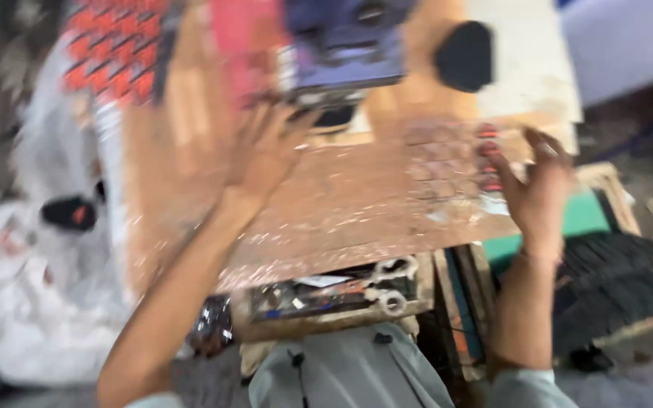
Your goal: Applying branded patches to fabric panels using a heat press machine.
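Head cam's blurry: left hand (266, 155) and right hand (536, 189) hover spread, empty, over the worn wooden table (357, 211); I'd steady up first.

Strong motion blur smears the whole head view, so edges run into streaks and fine detail is lost. The light is soft, even and fairly bright, with no single source in view. The sequinned brown fabric (372, 204) on the worktop (417, 91) glitters with small specks of glare. Both the left hand (266, 155) and the right hand (538, 189) look soft-edged. Shadow gathers under the worktop, where the open drawer (326, 298) sits dim. The white cloth (32, 302) at the side looks pale and washed out.
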